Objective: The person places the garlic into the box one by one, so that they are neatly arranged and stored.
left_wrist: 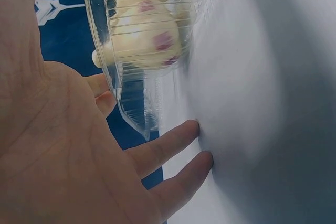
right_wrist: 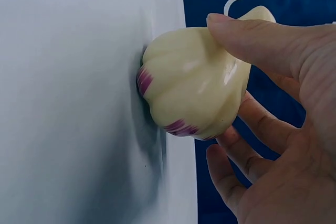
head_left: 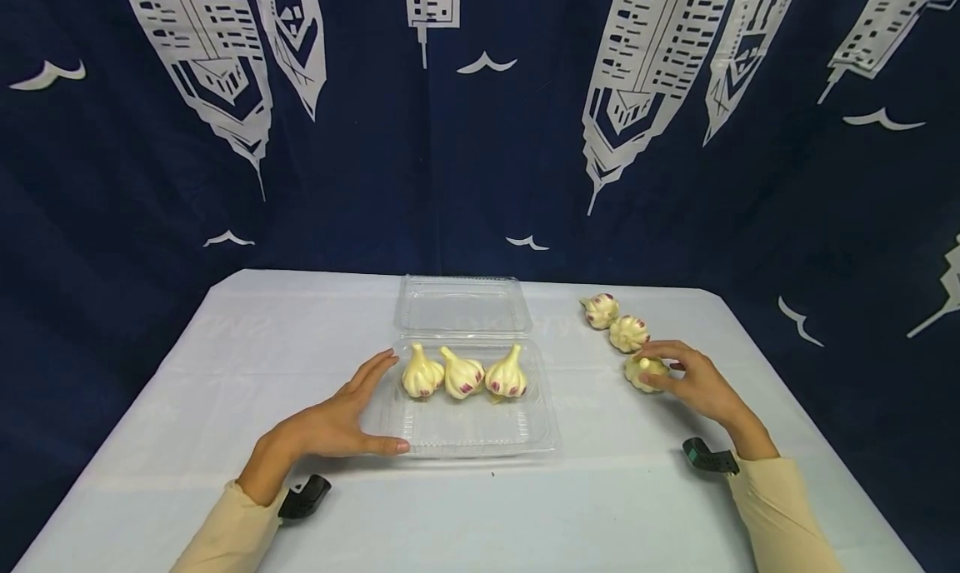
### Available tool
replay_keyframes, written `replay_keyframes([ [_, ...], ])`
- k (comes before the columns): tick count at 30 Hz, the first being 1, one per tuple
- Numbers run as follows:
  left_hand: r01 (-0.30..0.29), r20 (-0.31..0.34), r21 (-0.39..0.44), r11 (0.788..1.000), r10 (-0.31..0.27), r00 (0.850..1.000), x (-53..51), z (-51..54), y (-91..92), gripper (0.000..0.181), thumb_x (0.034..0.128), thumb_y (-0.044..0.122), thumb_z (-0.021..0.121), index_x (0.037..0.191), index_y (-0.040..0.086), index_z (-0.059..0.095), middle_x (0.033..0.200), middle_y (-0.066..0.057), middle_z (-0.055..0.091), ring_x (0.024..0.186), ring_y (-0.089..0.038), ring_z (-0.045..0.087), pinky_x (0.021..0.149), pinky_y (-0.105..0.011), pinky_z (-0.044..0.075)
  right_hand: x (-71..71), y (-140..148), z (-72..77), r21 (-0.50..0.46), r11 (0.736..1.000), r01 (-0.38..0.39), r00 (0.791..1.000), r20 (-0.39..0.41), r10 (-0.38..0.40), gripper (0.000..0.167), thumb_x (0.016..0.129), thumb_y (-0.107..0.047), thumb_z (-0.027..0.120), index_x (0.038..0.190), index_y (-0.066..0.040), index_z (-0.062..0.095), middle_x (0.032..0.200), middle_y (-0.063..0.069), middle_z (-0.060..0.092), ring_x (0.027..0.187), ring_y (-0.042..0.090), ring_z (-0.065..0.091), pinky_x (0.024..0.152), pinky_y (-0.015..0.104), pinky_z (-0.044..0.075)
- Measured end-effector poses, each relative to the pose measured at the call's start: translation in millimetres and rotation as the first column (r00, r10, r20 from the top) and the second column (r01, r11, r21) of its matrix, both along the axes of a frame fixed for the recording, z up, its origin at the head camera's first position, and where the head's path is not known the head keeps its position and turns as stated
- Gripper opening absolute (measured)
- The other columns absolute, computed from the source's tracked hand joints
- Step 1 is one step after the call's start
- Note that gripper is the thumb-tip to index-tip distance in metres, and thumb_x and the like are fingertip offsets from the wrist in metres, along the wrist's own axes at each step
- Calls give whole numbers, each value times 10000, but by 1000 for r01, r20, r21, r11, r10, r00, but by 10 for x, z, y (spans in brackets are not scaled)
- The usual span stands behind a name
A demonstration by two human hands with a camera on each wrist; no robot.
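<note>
The right hand [head_left: 697,383] pinches a garlic [head_left: 637,376], stem up, at the surface's [head_left: 600,506] right; the open box [head_left: 476,431] lies well to its left, the left hand [head_left: 333,421] spread beside the box's left edge.

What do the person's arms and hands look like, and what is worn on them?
The left hand and right hand are bare, without gloves. Both forearms are in plain beige sleeves. At each wrist sits a small black device: the left device and the right device, which shows a greenish patch. No cables are visible.
</note>
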State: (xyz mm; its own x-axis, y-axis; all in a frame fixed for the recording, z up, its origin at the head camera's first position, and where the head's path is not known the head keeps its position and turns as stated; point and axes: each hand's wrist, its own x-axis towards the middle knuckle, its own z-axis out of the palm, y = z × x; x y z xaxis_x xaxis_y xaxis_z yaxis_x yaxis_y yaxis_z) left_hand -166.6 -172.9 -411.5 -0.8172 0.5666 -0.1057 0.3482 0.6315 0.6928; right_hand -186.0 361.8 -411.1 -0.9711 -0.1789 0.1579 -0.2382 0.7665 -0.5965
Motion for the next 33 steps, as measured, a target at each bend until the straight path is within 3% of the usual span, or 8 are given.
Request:
replay_keyframes([
  [8, -1, 1, -17, 1000, 1, 1000, 3, 2, 1, 1209, 778, 585, 798, 1619, 187, 26, 1690, -58, -54, 1536, -421, 81, 1160, -667, 232, -4, 2, -54, 7, 1000, -14, 1000, 2, 14, 363, 902, -178, 761, 1217, -22, 669, 1340, 251, 584, 1247, 455, 519, 939, 616, 464],
  [17, 3, -11, -6, 1000, -3, 1000, -2, -15, -20, 1215, 777, 593, 794, 1618, 177, 23, 1690, -57, -48, 1537, -415, 80, 1161, -665, 235, -3, -45, 20, 28, 998, -49, 997, -52, 50, 346, 920, -120, 731, 1232, 4, 642, 1286, 247, 628, 1175, 434, 565, 933, 611, 481],
  [21, 0, -12, -4, 1000, 0, 1000, -6, -8, -17, 1217, 775, 601, 792, 1619, 182, 21, 1690, -50, -49, 1540, -404, 74, 1167, -660, 226, -8, -90, 47, 15, 999, -30, 995, -95, 31, 317, 923, -126, 730, 1215, -27, 657, 1232, 201, 662, 1148, 202, 578, 929, 586, 478],
  [26, -1, -8, 1, 1000, 1, 1000, -3, -6, -11, 1216, 775, 583, 801, 1618, 173, 26, 1689, -63, -43, 1536, -417, 80, 1163, -665, 229, -20, -172, 60, 6, 999, -41, 991, -125, 42, 288, 944, -155, 711, 1211, -57, 668, 1197, 143, 686, 1088, -145, 455, 926, 545, 482],
  [30, 0, -10, 0, 1000, 0, 1000, -5, -7, -8, 1212, 778, 579, 801, 1617, 167, 30, 1689, -56, -43, 1536, -415, 81, 1163, -663, 232, -26, -260, 93, 25, 998, -62, 987, -145, 65, 272, 962, -168, 689, 1217, -78, 667, 1219, 107, 683, 1105, -176, 434, 923, 495, 485],
  [33, 2, -10, -1, 1000, -2, 1000, -5, -5, -8, 1211, 779, 581, 799, 1617, 170, 28, 1690, -53, -44, 1537, -414, 79, 1163, -664, 231, -22, -341, 131, 37, 995, -92, 981, -167, 97, 265, 965, -158, 683, 1217, -77, 664, 1210, 96, 688, 1115, -122, 469, 920, 502, 488],
])
